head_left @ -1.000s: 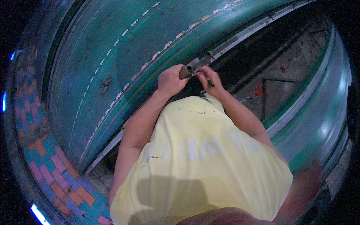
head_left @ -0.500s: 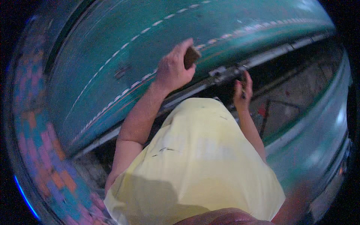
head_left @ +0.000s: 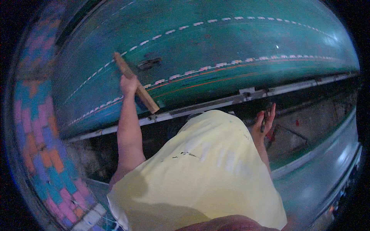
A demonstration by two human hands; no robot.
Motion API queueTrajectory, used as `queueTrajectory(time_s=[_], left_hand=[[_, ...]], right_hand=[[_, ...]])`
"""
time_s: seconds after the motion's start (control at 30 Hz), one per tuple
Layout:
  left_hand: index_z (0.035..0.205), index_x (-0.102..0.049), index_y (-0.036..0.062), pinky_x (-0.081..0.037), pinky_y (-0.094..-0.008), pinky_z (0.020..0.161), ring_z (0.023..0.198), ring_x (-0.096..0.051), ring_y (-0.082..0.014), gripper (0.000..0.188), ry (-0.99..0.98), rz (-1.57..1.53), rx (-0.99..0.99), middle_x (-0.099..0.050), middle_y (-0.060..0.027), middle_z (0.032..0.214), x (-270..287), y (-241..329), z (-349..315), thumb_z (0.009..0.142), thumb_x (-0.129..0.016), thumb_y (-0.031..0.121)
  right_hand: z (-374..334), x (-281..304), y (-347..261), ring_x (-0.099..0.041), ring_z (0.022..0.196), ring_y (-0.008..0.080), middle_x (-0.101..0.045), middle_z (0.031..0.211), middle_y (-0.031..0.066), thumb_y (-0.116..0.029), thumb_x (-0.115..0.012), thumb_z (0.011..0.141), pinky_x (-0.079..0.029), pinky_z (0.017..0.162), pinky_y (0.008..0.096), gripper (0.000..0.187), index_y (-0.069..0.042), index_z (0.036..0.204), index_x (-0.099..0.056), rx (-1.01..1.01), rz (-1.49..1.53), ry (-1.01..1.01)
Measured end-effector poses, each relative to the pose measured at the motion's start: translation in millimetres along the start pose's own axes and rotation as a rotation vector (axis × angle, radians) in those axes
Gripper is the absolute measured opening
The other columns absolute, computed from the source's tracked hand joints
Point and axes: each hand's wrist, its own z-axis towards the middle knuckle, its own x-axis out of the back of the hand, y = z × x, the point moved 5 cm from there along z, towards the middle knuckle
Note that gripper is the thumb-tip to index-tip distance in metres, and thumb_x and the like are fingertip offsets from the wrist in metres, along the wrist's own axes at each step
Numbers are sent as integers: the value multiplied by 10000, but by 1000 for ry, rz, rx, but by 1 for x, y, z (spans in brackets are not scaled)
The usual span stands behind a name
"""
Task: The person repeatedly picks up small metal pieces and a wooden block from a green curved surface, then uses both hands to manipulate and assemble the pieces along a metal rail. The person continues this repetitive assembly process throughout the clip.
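Through the head camera I am seeing the left hand (head_left: 129,84) closing its fingers around a wooden bar (head_left: 146,98), gripping it near the middle. The bar is slanting over the green table (head_left: 216,42), its lower end lying near the metal rail (head_left: 200,109) along the table's near edge; whether it is touching the tabletop, I cannot tell. The right hand (head_left: 265,120) is hanging just off the rail, fingers pointing up, and is holding a small dark thing (head_left: 263,127) between thumb and fingers; it is too blurred for me to name.

Beyond the bar, a dark smudge (head_left: 149,63) is marking the tabletop, and 2 rows of pale patches are curving across it: a far row (head_left: 198,24) and a near row (head_left: 189,72). A metal bracket (head_left: 246,91) is sitting on the rail. Farther out, a 2nd green table (head_left: 316,181) is standing at lower right, and a strip of coloured bricks (head_left: 38,131) is running down the left.
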Motion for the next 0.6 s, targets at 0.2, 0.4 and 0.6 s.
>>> queueTrajectory(time_s=[0.2,0.4,0.6], left_hand=[[1419,-699,-16,-584,-557,1067,1228,-757,-484,718,-21,20,-128,-793,-272,1331,-40,21,-7,919,-841,480],[1451,-660,-75,-567,-535,1114,1265,-739,-489,768,-98,-37,-272,-752,-328,1376,-58,123,-23,928,-837,459],[1464,-646,-66,-557,-552,1129,1312,-699,-496,778,-211,-156,-411,-726,-323,1389,-124,232,-36,916,-843,450]], right_hand=[[49,24,-23,-714,1028,203,-750,1118,97,26,-614,1013,-567,977,344,489,-65,1474,-747,206,-361,-13],[83,11,-16,-741,974,305,-739,1103,119,-211,-956,901,-606,856,400,591,-161,1455,-754,193,-587,25],[109,-30,-28,-751,988,283,-687,1085,76,-77,-902,905,-604,878,384,502,-176,1381,-775,303,-729,-159]])
